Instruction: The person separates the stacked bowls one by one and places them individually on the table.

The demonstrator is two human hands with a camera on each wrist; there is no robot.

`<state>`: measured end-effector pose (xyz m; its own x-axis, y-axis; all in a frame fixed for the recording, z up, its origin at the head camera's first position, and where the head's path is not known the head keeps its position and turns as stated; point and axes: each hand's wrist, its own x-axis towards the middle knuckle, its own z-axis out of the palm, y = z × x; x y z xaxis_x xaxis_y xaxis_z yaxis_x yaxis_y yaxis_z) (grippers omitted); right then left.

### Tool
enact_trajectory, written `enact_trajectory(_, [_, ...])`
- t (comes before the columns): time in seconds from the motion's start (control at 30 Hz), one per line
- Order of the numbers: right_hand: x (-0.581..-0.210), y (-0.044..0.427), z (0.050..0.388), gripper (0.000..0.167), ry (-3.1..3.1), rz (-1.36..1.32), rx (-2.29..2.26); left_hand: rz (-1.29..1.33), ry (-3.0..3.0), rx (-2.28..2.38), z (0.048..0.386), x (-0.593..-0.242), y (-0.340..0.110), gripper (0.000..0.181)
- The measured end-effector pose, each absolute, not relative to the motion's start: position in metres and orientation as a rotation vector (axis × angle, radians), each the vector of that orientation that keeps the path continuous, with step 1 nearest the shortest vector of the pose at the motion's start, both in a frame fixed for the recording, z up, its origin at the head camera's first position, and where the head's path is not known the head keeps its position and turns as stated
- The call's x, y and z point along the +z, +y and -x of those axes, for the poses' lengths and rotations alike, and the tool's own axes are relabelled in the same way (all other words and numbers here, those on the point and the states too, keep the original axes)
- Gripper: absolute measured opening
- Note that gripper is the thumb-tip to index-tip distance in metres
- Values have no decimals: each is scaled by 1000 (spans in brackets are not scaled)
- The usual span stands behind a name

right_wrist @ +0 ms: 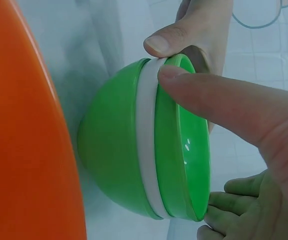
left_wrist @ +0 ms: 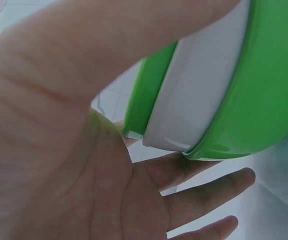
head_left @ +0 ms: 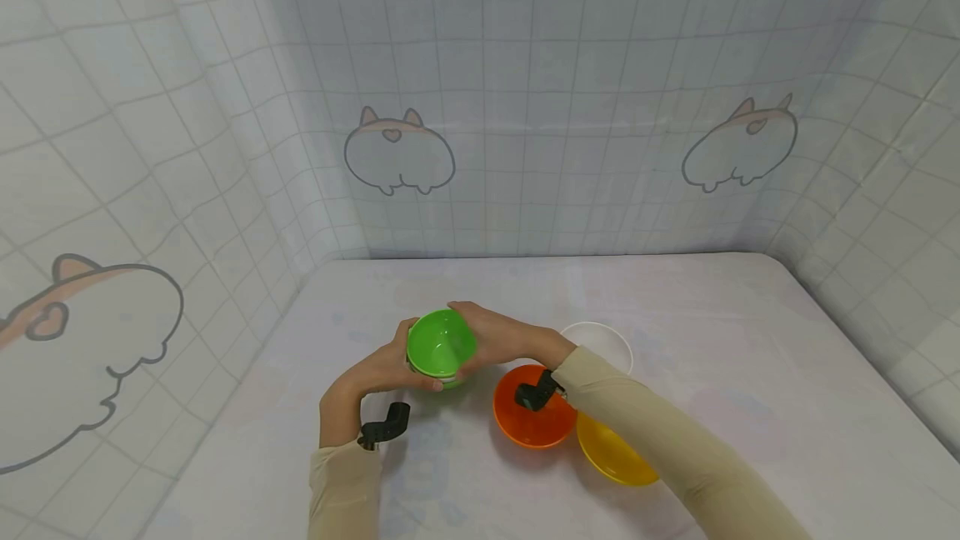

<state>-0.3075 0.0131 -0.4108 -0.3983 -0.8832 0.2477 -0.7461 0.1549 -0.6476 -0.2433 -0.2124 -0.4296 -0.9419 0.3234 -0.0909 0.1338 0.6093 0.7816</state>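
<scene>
In the head view, a stack of bowls sits between the two hands at the middle left. The upper green bowl (head_left: 437, 342) nests in a white bowl (right_wrist: 148, 135), which nests in a lower green bowl (right_wrist: 108, 142). My left hand (head_left: 386, 367) grips the stack from the left, thumb on the near side and fingers around the back. From the right, my right hand (head_left: 497, 337) holds the upper green bowl, its thumb (right_wrist: 219, 97) on the outside near the rim. Whether the stack touches the table cannot be told.
An orange bowl (head_left: 528, 425) stands right of the stack, partly under the right wrist. Beside it are a yellow bowl (head_left: 611, 450), partly covered by the right sleeve, and a white bowl (head_left: 606, 343) behind. Grid-patterned cloth walls (head_left: 555, 165) enclose the white table (head_left: 247, 457).
</scene>
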Motion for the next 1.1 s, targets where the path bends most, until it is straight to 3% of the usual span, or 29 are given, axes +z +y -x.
enact_trajectory(0.53, [-407,7,297,108,2592,1393,-712,-367,2615,1230,244,-430,-213,112])
enact_trajectory(1.1, [-402,10,295,96,2646,1380,-659,-399,2634,1219,244,-433,-215,111])
